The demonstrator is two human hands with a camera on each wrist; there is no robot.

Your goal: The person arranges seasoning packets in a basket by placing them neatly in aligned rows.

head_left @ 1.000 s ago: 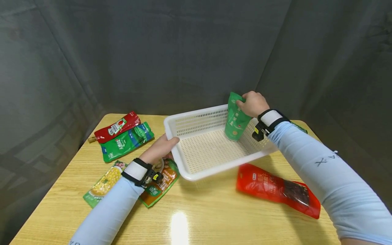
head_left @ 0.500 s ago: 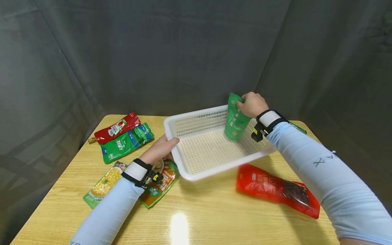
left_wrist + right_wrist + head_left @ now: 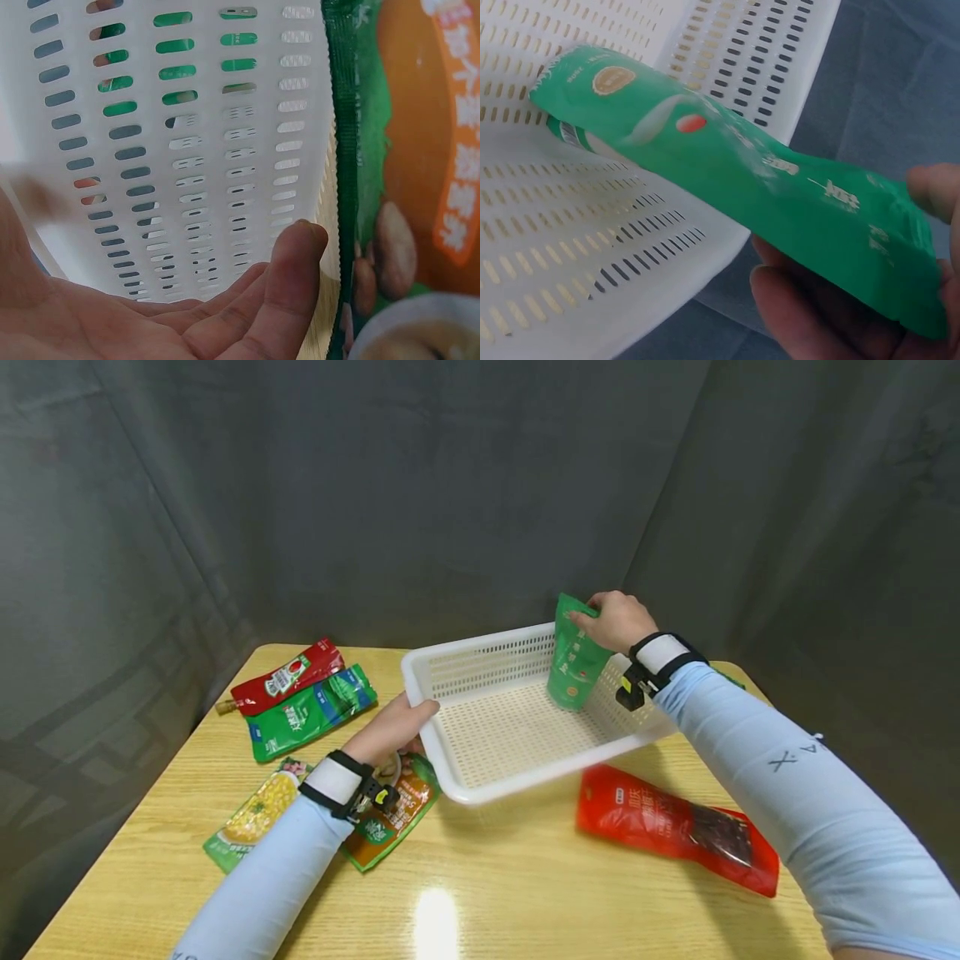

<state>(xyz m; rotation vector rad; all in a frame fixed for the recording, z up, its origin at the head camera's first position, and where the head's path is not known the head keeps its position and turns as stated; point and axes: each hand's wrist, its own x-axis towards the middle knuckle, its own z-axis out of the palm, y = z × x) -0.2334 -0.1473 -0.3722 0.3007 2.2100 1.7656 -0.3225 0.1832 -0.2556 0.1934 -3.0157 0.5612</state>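
Observation:
A white slotted plastic basket (image 3: 517,727) is held tilted above the table, its right end farther back. At its left end my left hand (image 3: 392,727) grips the rim, thumb over the top; the left wrist view shows the fingers under the slotted wall (image 3: 135,172). My right hand (image 3: 621,622) pinches the top of a green pouch (image 3: 576,664), which stands nearly upright in the basket's far right corner. Its lower end touches the basket floor in the right wrist view, where thumb and fingers hold the pouch (image 3: 705,165) from both sides.
On the wooden table (image 3: 495,893) lie a red ketchup pouch (image 3: 288,677), a green-blue pouch (image 3: 311,712), a corn-picture packet (image 3: 258,814) and an orange-green packet (image 3: 393,810), partly under my left arm. A red pouch (image 3: 675,827) lies front right; a green packet (image 3: 727,675) is mostly hidden.
Hardly anything differs. Both hands keep their hold on the basket and the green pouch; the pouch top and right hand sit slightly lower in the picture, and the whole view has shifted a little.

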